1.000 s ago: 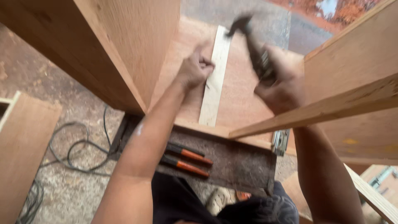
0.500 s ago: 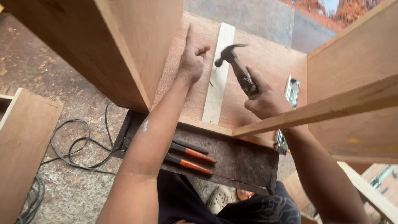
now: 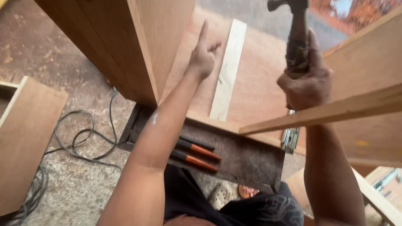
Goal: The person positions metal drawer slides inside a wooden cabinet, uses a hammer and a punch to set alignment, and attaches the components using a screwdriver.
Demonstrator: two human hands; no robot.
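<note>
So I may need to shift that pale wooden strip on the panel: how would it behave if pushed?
The pale wooden strip lies flat on the plywood panel, so it would likely slide, not roll. Thin and narrow, it probably is light and might flex slightly.

Wood strip [image 3: 228, 69] on panel [image 3: 259, 83] (tray [image 3: 247, 161] nearer), cable [image 3: 83, 140] left

No packages, labels, signs or screens anywhere in view here: just bare wood, tools and floor.
</note>
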